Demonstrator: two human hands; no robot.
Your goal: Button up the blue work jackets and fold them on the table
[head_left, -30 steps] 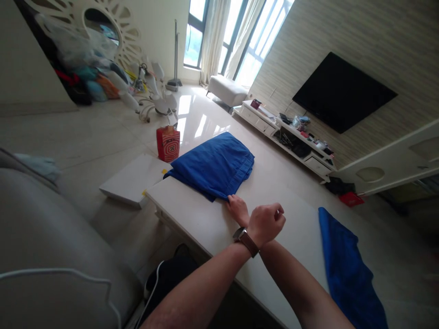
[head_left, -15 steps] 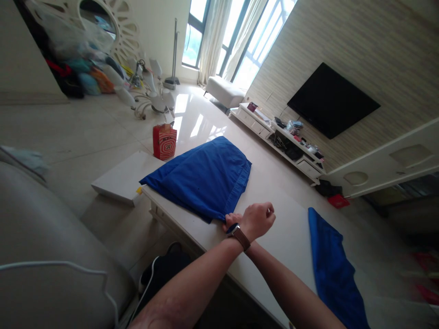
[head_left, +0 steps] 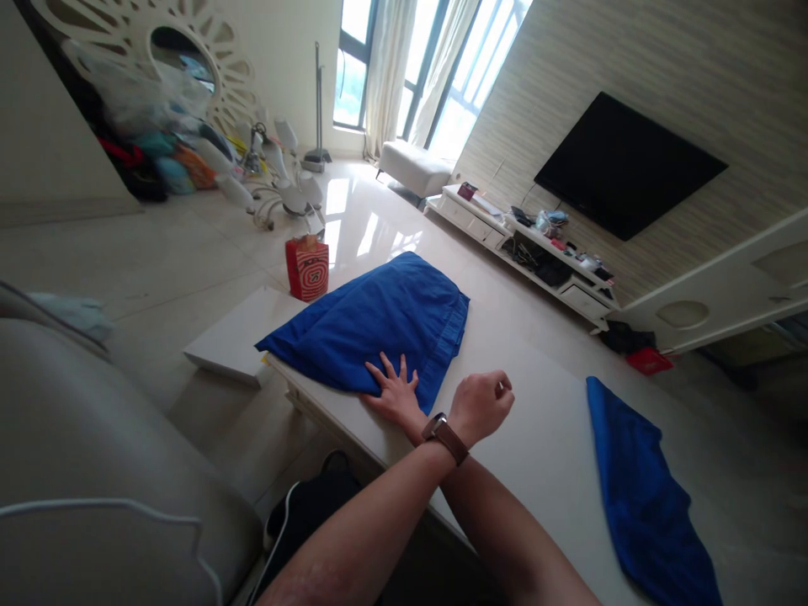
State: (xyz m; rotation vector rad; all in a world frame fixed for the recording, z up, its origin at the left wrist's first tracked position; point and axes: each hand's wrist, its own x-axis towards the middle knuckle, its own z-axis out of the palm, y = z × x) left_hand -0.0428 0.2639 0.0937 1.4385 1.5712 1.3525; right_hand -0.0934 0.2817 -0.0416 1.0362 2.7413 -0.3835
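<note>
one garment (head_left: 369,311) lies on the table (head_left: 546,438), left of another garment (head_left: 647,497); past the table's left end, a bag (head_left: 308,269).

A person's right hand (head_left: 396,396) spreads its fingers over a blue garment (head_left: 385,311) on a white table (head_left: 536,446), while the left hand (head_left: 485,406), a brown-strapped watch (head_left: 449,439) at its wrist, curls into a loose fist. A second blue garment (head_left: 650,497) lies at right.

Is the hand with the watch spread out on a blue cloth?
No, the left hand wearing the watch is curled, while the right hand is spread on a blue cloth.
</note>
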